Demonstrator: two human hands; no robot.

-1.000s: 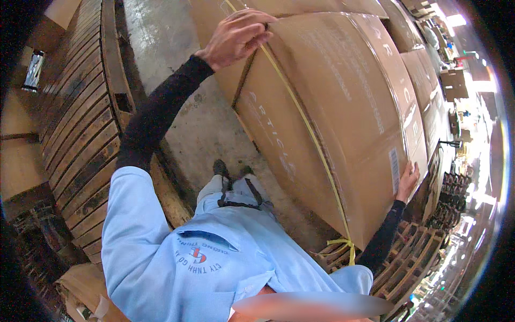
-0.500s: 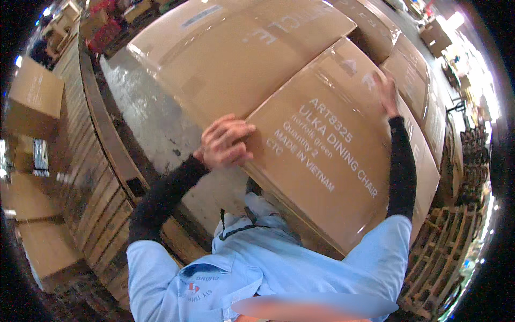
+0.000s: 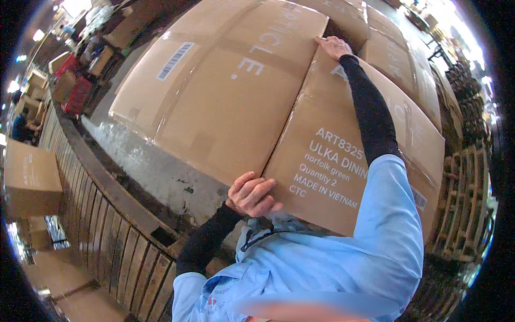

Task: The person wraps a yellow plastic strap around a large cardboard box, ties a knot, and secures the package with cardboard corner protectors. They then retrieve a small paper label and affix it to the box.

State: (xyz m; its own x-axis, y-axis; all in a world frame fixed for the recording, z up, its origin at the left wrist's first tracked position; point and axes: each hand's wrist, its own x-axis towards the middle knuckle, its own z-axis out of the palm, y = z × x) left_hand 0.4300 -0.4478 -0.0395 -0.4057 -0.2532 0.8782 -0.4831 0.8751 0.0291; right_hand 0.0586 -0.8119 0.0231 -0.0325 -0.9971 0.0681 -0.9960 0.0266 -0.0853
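A brown taped cardboard box with white print lies in front of me. My left hand is at its near left corner, fingers curled in against the edge. Stretched across the box, my right hand is at its far end, with bent fingers over the far left corner; the fingertips are partly hidden. Close along its left side sits a larger cardboard box with a barcode label, a narrow dark seam between the two.
More cardboard boxes stand beyond and to the right. Stacked wooden pallets rise at the right. A slatted wooden conveyor curves along the left, with a box beside it. Far left, a person is near red crates.
My right hand has gone from the box's right part to its far left corner. My left hand stays at the near corner, its fingers more curled. The whole view has turned.
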